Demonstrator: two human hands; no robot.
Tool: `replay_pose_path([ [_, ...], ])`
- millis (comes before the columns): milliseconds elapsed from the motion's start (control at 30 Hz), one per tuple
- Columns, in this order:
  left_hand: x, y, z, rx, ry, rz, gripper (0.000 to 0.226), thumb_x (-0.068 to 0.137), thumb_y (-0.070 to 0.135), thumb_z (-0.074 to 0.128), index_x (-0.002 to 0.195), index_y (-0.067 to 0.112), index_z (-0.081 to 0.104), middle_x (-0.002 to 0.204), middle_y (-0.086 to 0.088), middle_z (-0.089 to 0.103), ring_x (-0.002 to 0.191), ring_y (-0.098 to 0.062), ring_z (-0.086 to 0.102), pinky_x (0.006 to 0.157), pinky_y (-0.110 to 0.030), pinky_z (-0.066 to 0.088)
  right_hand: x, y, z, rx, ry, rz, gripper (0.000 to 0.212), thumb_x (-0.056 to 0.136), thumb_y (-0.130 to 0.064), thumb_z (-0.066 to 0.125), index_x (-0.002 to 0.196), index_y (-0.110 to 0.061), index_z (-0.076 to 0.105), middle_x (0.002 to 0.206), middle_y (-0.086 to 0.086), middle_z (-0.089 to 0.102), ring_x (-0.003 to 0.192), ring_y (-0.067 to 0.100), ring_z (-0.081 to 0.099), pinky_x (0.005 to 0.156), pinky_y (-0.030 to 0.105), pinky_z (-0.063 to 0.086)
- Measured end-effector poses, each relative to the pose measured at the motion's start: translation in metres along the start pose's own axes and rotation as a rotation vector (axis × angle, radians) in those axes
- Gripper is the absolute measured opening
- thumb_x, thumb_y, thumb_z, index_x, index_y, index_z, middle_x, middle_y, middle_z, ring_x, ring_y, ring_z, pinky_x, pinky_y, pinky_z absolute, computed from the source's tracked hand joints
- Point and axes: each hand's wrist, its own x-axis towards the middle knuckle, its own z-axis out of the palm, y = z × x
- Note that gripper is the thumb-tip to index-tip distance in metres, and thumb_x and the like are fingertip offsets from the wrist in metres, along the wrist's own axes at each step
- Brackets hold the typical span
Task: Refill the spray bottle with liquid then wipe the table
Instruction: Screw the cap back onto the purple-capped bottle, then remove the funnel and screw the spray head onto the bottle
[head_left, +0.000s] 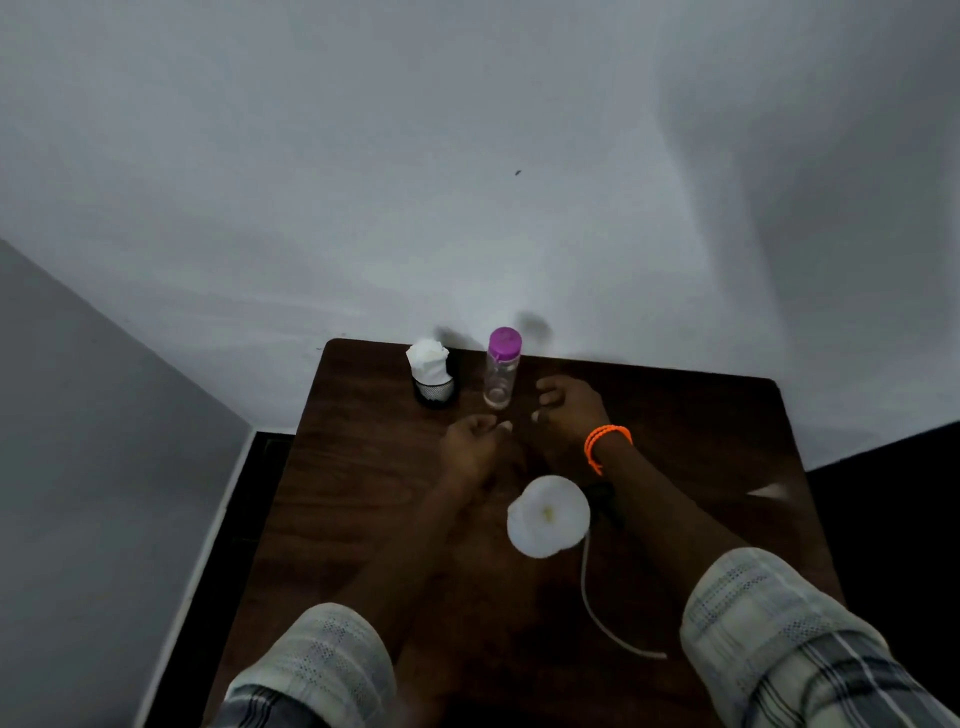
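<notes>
A clear bottle with a purple cap stands upright near the table's far edge. A white round spray bottle, seen from above, stands mid-table between my forearms. Beside it lies a dark spray head with a thin pale tube trailing toward me. My left hand hovers just short of the clear bottle, fingers loosely curled, with nothing seen in it. My right hand, an orange band at its wrist, is to the right of the bottle's base, also loosely curled and apart from it.
A black mesh cup stuffed with white tissues stands left of the clear bottle. The dark wooden table is pushed against a white wall; its left edge drops to a dark floor. A small pale scrap lies at the right.
</notes>
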Motion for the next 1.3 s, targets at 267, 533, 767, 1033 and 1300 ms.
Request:
replay_pose_path([
  [267, -0.061, -0.022, 0.001, -0.238, -0.017, -0.079, 0.045, 0.085, 0.047, 0.075, 0.076, 0.003, 0.073, 0.066, -0.004, 0.07, 0.061, -0.013, 0.066, 0.059, -0.026, 0.055, -0.063, 0.024, -0.013, 0.058, 0.027, 0.009, 0.012, 0.084, -0.017, 0.077, 0.093, -0.023, 0.075, 0.085, 0.001, 0.075, 0.085, 0.022, 0.074, 0.083, 0.039, 0.062],
  [533, -0.105, -0.034, -0.012, -0.438, -0.224, -0.183, 0.011, 0.089, 0.01, 0.066, 0.091, 0.002, 0.072, 0.072, -0.012, 0.065, 0.057, -0.018, 0.058, 0.054, -0.03, 0.046, -0.129, 0.035, -0.029, 0.005, 0.044, -0.039, 0.023, 0.094, -0.035, 0.069, 0.1, -0.014, 0.078, 0.091, 0.002, 0.075, 0.083, 0.016, 0.071, 0.067, 0.028, 0.057],
  [767, -0.118, -0.034, -0.019, -0.447, -0.25, -0.105, 0.008, 0.089, -0.001, 0.067, 0.095, 0.0, 0.073, 0.073, -0.016, 0.068, 0.057, -0.017, 0.062, 0.054, -0.028, 0.054, -0.154, 0.044, -0.034, 0.222, 0.033, -0.017, 0.014, 0.089, -0.012, 0.076, 0.102, -0.008, 0.075, 0.089, 0.011, 0.075, 0.063, 0.022, 0.073, 0.05, 0.025, 0.057],
  [1033, -0.119, -0.024, -0.021, -0.482, -0.241, -0.161, 0.017, 0.089, -0.002, 0.065, 0.104, -0.004, 0.072, 0.074, -0.015, 0.069, 0.058, -0.018, 0.06, 0.056, -0.03, 0.052, -0.151, 0.051, -0.026, 0.364, 0.079, 0.043, 0.015, 0.088, -0.001, 0.073, 0.087, -0.016, 0.076, 0.082, 0.015, 0.074, 0.067, 0.026, 0.071, 0.062, 0.04, 0.062],
  [1300, -0.12, -0.021, -0.021, -0.507, -0.243, -0.182, 0.016, 0.091, 0.007, 0.066, 0.101, -0.003, 0.074, 0.078, -0.015, 0.071, 0.062, -0.019, 0.063, 0.059, -0.029, 0.053, -0.153, 0.052, -0.022, 0.422, 0.07, 0.089, 0.012, 0.087, -0.002, 0.074, 0.089, -0.013, 0.075, 0.089, 0.017, 0.075, 0.07, 0.026, 0.072, 0.06, 0.034, 0.059],
])
